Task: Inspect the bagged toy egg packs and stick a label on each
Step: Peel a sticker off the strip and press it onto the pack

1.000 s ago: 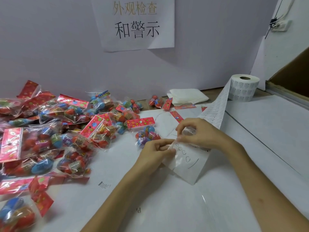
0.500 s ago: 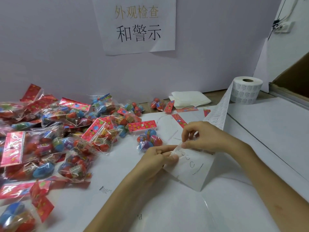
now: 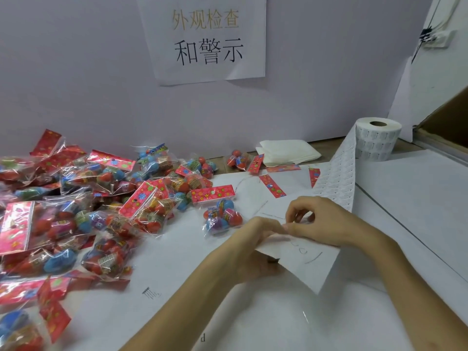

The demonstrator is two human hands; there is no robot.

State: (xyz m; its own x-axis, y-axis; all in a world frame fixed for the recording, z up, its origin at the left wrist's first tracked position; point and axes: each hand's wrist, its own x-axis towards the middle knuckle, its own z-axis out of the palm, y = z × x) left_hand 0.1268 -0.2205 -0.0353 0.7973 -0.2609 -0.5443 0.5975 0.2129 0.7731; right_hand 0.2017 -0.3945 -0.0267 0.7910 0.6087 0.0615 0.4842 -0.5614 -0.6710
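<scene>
Right, wide view first: the tabletop is papered white, and a big heap of bagged toy egg packs sprawls across its left side, none of them in hand. At the far right stands the label roll, its label strip trailing down across the tabletop to the person's hands. One lone pack lies just beside the left hand, apart from the heap, and my guess is it's the next one to be labelled.

So the step in hand, by my reading, is peeling a label off the strip, not sticking it yet. The next move calls for lifting the sticker clean off the backing without curling it. Then it goes left to that pack and gets pressed onto a flat patch of bag.

Now the hands. The left hand comes in from below, its grip curled on the strip's loose lower end, holding it raised off the tabletop. The right hand arches over from the right. Its thumb and forefinger are pressed together in a pinch at the strip's edge, right against the left fingertips. Whether a label is already free between them is too small to tell.
</scene>
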